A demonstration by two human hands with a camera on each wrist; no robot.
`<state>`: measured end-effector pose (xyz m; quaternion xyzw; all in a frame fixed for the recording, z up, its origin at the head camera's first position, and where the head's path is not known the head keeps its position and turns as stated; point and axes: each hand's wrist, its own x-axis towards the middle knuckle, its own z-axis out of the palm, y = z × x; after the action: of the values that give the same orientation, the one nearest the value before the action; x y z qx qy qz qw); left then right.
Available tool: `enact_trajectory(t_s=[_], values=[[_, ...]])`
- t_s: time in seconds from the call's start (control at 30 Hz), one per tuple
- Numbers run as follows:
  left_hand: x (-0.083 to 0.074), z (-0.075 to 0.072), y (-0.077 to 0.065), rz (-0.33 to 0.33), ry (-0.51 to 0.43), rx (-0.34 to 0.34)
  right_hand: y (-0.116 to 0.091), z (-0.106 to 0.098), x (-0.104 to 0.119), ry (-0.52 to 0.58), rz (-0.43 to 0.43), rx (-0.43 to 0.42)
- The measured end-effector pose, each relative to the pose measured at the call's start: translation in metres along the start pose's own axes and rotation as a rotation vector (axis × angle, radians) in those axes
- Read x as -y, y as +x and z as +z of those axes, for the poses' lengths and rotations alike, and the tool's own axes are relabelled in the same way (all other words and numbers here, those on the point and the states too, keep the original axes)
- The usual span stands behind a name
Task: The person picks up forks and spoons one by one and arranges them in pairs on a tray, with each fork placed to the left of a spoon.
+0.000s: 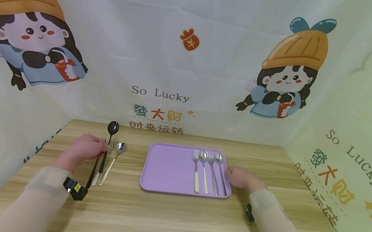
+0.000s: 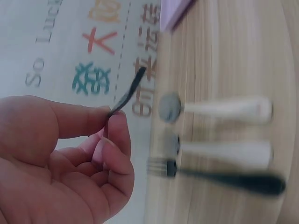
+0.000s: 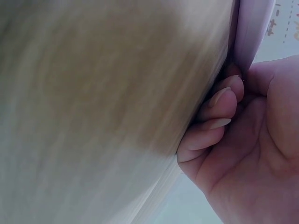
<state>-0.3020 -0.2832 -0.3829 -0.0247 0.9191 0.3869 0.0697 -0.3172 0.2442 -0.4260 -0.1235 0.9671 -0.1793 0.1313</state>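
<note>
In the head view my left hand (image 1: pixel 92 147) pinches a black spoon (image 1: pixel 113 128) between thumb and forefinger, bowl pointing away. Only a short dark piece of it shows in the left wrist view, above the fingertips. Below that hand, on the table, lie a silver-headed spoon with a white handle (image 2: pixel 229 108), a second white-handled piece (image 2: pixel 226 151) and a fork with a dark handle (image 2: pixel 233 179). My right hand (image 1: pixel 242 177) grips the right rim of a purple tray (image 1: pixel 167 170), fingers curled at its edge in the right wrist view.
On the tray's right half, side by side, lie a cream-handled fork (image 1: pixel 197 177), a white-handled spoon (image 1: pixel 205 177), a silver fork (image 1: pixel 213 173) and a silver spoon (image 1: pixel 222 173). Printed cloth (image 1: pixel 215 89) stands behind and beside the wooden table (image 1: pixel 169 219).
</note>
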Motion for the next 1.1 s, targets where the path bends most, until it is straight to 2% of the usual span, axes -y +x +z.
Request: enact_trajectory(t_s=[0.17, 0.33, 0.7, 0.9, 1.1], values=[[-0.023, 0.023, 0.002, 0.026, -0.041, 0.019, -0.001, 0.000, 0.000, -0.001, 0.005, -0.003], [-0.040, 0.046, 0.005, 0.040, -0.089, 0.025, 0.000, -0.001, -0.001, -0.013, 0.006, -0.003], [-0.060, 0.084, 0.011, 0.088, -0.106, 0.047, -0.002, -0.003, 0.003, -0.010, 0.030, 0.018], [-0.074, 0.103, 0.009, 0.074, -0.114, 0.065, 0.000, -0.003, 0.002, -0.026, 0.033, 0.019], [-0.082, 0.125, 0.009, 0.067, -0.165, 0.071, 0.003, -0.002, 0.001, -0.022, 0.039, 0.023]])
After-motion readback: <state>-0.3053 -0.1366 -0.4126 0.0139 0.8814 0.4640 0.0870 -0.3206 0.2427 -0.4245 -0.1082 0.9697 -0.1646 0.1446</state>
